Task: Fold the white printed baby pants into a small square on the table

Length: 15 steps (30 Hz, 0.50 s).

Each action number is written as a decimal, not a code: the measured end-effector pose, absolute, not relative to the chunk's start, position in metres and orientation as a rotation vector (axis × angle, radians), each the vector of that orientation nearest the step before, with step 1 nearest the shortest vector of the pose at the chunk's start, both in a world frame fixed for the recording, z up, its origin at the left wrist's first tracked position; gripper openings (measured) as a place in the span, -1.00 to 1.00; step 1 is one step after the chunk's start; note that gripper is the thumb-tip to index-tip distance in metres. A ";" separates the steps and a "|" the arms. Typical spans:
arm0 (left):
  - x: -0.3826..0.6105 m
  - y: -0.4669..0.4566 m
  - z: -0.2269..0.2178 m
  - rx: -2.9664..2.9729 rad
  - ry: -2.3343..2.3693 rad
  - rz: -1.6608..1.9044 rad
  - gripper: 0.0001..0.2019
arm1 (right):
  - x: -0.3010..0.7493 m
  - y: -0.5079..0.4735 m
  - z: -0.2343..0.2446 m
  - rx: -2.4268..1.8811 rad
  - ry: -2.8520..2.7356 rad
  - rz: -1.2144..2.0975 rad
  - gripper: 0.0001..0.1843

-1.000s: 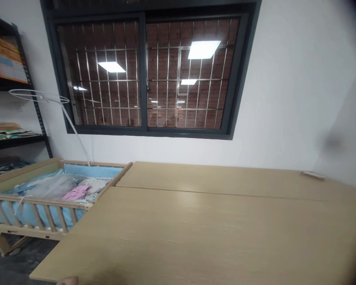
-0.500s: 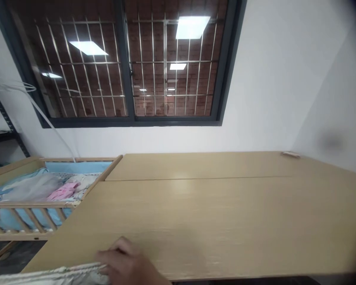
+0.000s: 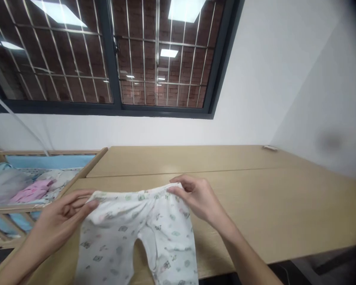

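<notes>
White baby pants [image 3: 121, 233] with a small green and grey print hang spread out in front of me, over the near part of the wooden table. My left hand [image 3: 65, 217] pinches the left end of the waistband between thumb and fingers. At the other end, my right hand [image 3: 195, 196] grips the waistband's right corner. The waistband is stretched nearly straight between both hands. The two legs point toward me, with a gap at the crotch, and their lower ends run out of view.
The light wooden table [image 3: 255, 206] fills the middle and right. On the left stands a wooden crib [image 3: 91, 164] with blue lining, holding a pink cloth [image 3: 32, 190] and other bedding. A small pale object [image 3: 269, 148] lies at the table's back right. A barred window [image 3: 163, 111] is behind.
The pants have come up from the lower left into the middle and are now spread open. Both hands now hold the waistband; before, only one hand showed. The view has shifted right.
</notes>
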<state>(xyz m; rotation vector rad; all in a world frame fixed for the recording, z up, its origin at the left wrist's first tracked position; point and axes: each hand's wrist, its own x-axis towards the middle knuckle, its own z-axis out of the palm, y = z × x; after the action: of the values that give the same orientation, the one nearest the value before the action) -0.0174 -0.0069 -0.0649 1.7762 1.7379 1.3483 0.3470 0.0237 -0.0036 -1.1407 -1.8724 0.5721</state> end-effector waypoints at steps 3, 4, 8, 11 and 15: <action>0.009 0.037 -0.066 1.651 1.542 1.300 -0.36 | 0.362 0.057 -0.005 -1.217 -2.032 0.547 -0.77; 0.015 0.052 -0.072 1.656 1.516 1.269 -0.37 | 0.366 0.070 -0.010 -1.242 -2.076 0.549 -0.76; 0.026 0.108 -0.117 1.837 1.490 1.047 -0.39 | 0.369 0.131 -0.056 -1.354 -2.169 0.632 -0.79; 0.029 0.144 -0.152 1.922 1.622 0.957 -0.51 | 0.362 0.178 -0.102 -1.441 -2.108 0.607 -0.84; 0.037 0.180 -0.179 2.005 1.881 0.825 -0.64 | 0.348 0.228 -0.151 -1.512 -2.021 0.557 -0.85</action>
<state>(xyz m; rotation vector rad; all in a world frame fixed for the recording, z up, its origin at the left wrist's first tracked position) 0.0372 0.1804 -0.1795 2.0051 1.8812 0.8252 0.3478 0.2278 -0.1512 -1.5118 -2.0211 0.5574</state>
